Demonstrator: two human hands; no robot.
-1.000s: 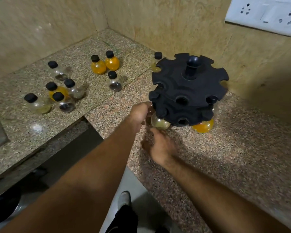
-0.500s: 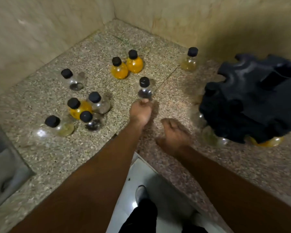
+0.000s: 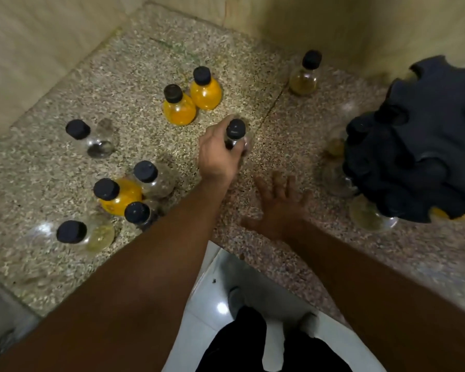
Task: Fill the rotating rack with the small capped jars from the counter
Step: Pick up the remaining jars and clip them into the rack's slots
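Observation:
My left hand (image 3: pixel 218 154) is closed around a clear jar with a black cap (image 3: pixel 235 130) at the middle of the granite counter (image 3: pixel 134 65). My right hand (image 3: pixel 277 202) hovers flat, fingers spread and holding nothing, just right of it near the counter's front edge. The black rotating rack (image 3: pixel 419 146) stands at the right, with pale jars (image 3: pixel 368 213) hanging under its lower tier. Two orange jars (image 3: pixel 191 103) stand behind my left hand. A pale yellow jar (image 3: pixel 305 76) stands near the back wall. Several more capped jars (image 3: pixel 124 194) cluster at the left.
Tiled walls (image 3: pixel 38 36) meet in a corner behind the counter. The counter's front edge forms an inner corner at my body, with white floor (image 3: pixel 226 291) and my feet below. A lone clear jar (image 3: pixel 91 138) stands at the far left.
My left hand reached forward from the rack and closed on the clear jar. My right hand drew back from the rack and opened its fingers. The view swung left, pushing the rack to the right edge.

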